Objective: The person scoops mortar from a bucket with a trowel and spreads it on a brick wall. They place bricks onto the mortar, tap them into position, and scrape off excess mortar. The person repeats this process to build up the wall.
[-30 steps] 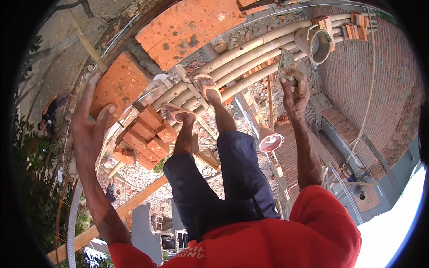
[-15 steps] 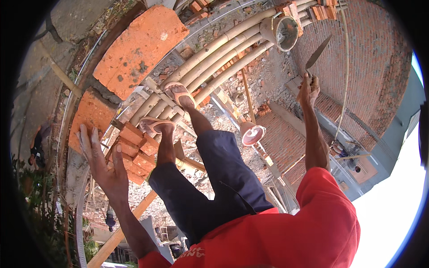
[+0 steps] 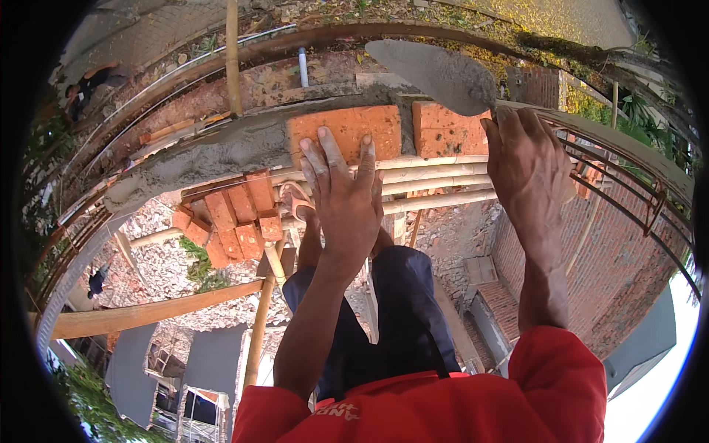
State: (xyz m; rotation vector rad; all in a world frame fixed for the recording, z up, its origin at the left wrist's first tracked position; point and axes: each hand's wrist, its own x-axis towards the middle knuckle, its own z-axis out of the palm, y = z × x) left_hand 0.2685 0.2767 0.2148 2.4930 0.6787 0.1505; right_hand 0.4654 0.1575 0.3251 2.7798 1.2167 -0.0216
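Observation:
An orange brick [image 3: 384, 125] lies on the wall top with grey mortar along its far side. My left hand [image 3: 343, 184] rests on it, fingers spread over its near face. To its right, past a gap, sits a second orange brick [image 3: 450, 131] spotted with mortar. My right hand [image 3: 528, 162] is closed round the handle of a trowel, the handle itself mostly hidden by the fingers. The broad grey trowel blade [image 3: 436, 74] points left, above and beyond the second brick. Left of the first brick, a bed of wet mortar [image 3: 214, 155] runs along the wall.
Bamboo poles [image 3: 436, 184] form a platform under my feet, high above rubble [image 3: 162, 262]. Stacked bricks [image 3: 236, 214] stand at its left. A wooden beam [image 3: 155, 310] crosses the lower left. A brick wall [image 3: 583, 273] rises at right. Another person [image 3: 92, 85] is at far left.
My view has turned toward the wall. My left hand has come to lie on the first brick. The trowel in my right hand has swung from the right side to over the wall.

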